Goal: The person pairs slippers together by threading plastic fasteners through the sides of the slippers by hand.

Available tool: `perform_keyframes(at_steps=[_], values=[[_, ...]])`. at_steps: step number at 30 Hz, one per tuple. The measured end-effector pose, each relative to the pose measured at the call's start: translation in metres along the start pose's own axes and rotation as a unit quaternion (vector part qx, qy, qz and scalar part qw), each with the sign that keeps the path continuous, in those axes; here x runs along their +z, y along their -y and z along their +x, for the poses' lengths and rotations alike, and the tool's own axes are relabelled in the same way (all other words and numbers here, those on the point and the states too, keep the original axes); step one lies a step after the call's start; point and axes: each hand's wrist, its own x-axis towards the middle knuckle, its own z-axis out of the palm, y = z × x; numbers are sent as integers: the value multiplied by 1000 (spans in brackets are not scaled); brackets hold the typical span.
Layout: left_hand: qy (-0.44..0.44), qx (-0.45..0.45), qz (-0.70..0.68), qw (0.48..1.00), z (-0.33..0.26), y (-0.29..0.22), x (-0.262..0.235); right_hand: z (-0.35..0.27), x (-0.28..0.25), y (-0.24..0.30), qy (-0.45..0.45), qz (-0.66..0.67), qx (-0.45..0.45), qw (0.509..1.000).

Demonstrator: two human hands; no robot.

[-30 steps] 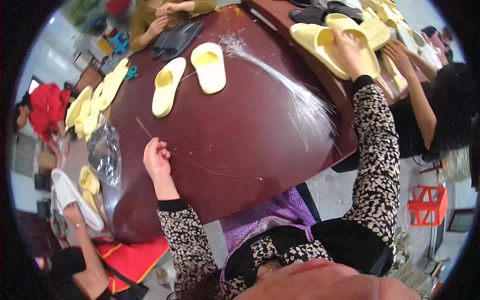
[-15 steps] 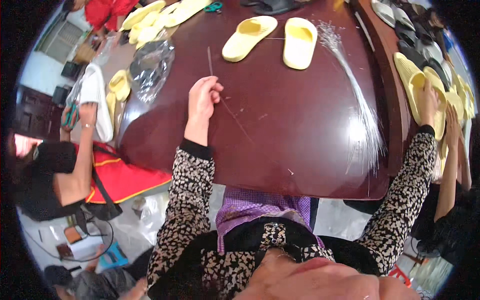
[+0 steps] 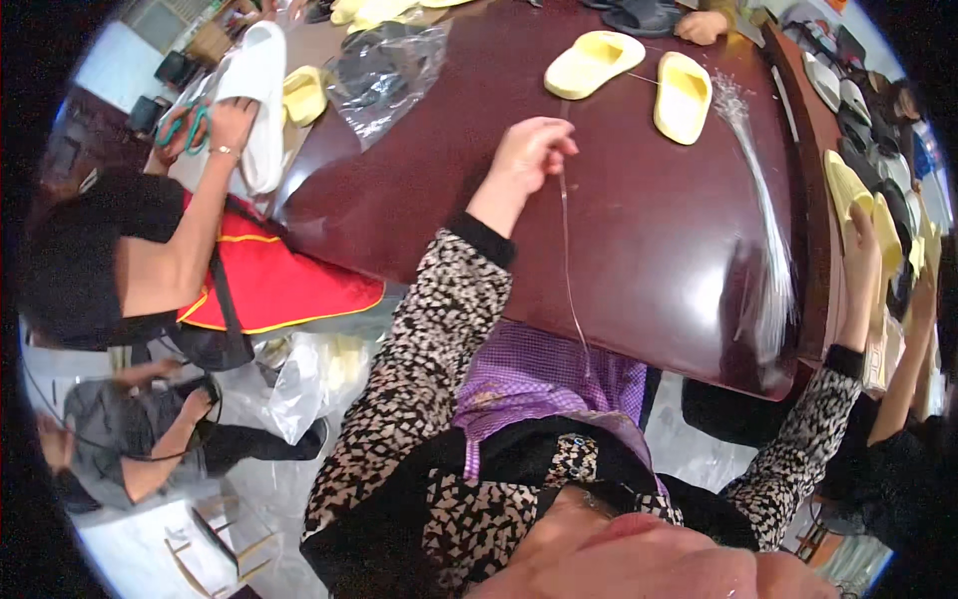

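My left hand (image 3: 531, 155) is over the dark red table, its fingers pinched on a thin plastic strand (image 3: 567, 250) that hangs down past the table's near edge. Just beyond it lie two yellow slippers, the left one (image 3: 592, 66) and the right one (image 3: 683, 100), joined by a short thin cord. Out at the far right, my right hand (image 3: 861, 255) grips a yellow slipper (image 3: 848, 185) among others beside the table. Some of its fingers are hidden behind the slippers.
A bundle of pale thin strands (image 3: 766, 210) lies along the table's right side. On the left a co-worker holds a white slipper (image 3: 261, 110) and green-handled scissors (image 3: 185, 130). Dark footwear in a clear bag (image 3: 384, 75) sits nearby. Another person's hand (image 3: 702, 27) rests at the far edge.
The view has shifted, so the table's things sit further right. My left hand has come nearer the yellow pair, with the strand trailing toward me. My right hand stays at the slippers on the right.
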Motion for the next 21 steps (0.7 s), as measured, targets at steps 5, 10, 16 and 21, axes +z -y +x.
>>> perform_keyframes(at_steps=[5,10,16,21], values=[[140,-43,33,989,-24,2,29,-59,86,146,202,232,-38,951],[279,-49,72,956,-45,16,53,-91,150,202,249,372,-20,894],[329,-64,115,935,-88,26,48,-126,132,239,240,419,36,875],[381,-11,172,908,-112,25,71,-153,98,194,216,554,140,792]])
